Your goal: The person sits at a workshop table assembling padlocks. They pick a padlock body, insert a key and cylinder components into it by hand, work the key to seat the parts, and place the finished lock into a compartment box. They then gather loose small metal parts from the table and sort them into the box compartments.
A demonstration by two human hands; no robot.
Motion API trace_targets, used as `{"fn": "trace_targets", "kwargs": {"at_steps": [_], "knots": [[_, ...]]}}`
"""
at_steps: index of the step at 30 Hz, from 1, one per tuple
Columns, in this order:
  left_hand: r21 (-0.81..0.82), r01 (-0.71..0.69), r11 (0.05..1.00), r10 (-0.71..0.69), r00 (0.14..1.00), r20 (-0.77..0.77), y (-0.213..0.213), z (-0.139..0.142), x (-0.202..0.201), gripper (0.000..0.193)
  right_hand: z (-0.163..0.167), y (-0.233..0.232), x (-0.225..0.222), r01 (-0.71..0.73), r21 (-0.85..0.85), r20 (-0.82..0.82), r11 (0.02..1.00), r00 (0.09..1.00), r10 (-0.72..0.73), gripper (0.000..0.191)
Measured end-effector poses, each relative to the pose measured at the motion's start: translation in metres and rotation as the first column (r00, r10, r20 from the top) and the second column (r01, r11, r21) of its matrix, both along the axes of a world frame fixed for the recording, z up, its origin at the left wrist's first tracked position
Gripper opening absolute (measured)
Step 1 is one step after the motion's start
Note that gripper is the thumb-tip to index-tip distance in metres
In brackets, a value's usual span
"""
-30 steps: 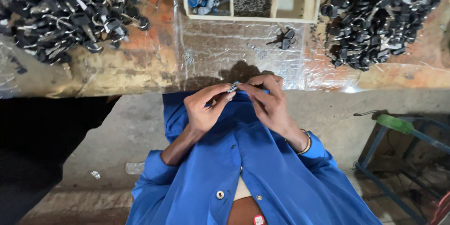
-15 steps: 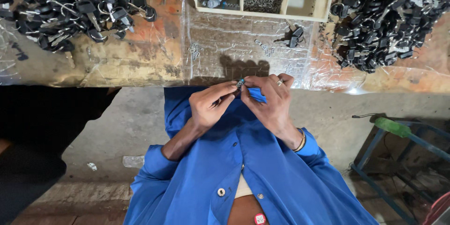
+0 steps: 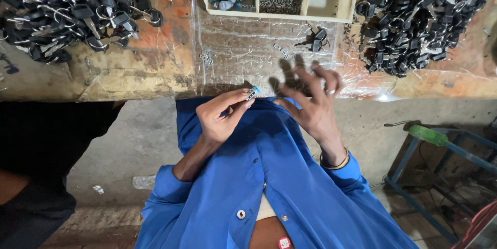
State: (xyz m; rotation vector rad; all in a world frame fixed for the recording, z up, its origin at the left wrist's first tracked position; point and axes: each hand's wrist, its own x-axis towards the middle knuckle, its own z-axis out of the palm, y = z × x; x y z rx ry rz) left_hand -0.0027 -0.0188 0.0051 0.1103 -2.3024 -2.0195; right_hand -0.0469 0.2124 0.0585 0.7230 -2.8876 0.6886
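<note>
Head view: left hand (image 3: 220,119) pinches small blue-tipped cylinder (image 3: 252,92) for inspection; right hand (image 3: 313,106), fingers spread empty, at 3 o'clock; tray (image 3: 279,16) at 12.

Blue button-up work shirt with long sleeves, a thin bangle on the right wrist

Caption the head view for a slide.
Left hand pinches a small blue-tipped metal cylinder; right hand spreads open beside heaps of black-headed keys.

The right hand (image 3: 310,106) has let go and spread open.
</note>
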Motion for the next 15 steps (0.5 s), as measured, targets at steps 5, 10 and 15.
{"fn": "trace_targets", "kwargs": {"at_steps": [5,10,15], "knots": [[0.046,-0.002,0.999,0.002,1.000,0.009,-0.003,0.000,-0.002,0.019,-0.009,-0.001,0.007,-0.153,-0.189,0.049,0.970,0.985,0.165,0.021],[-0.004,-0.010,1.000,0.010,1.000,0.023,-0.003,0.002,-0.005,0.019,-0.014,-0.021,0.009,-0.012,-0.360,0.113,0.933,0.992,0.056,0.018],[-0.025,-0.034,0.999,0.034,0.999,-0.014,-0.001,0.001,-0.006,0.020,-0.017,-0.041,0.003,0.073,-0.393,0.195,0.917,0.981,0.006,0.019]]}}
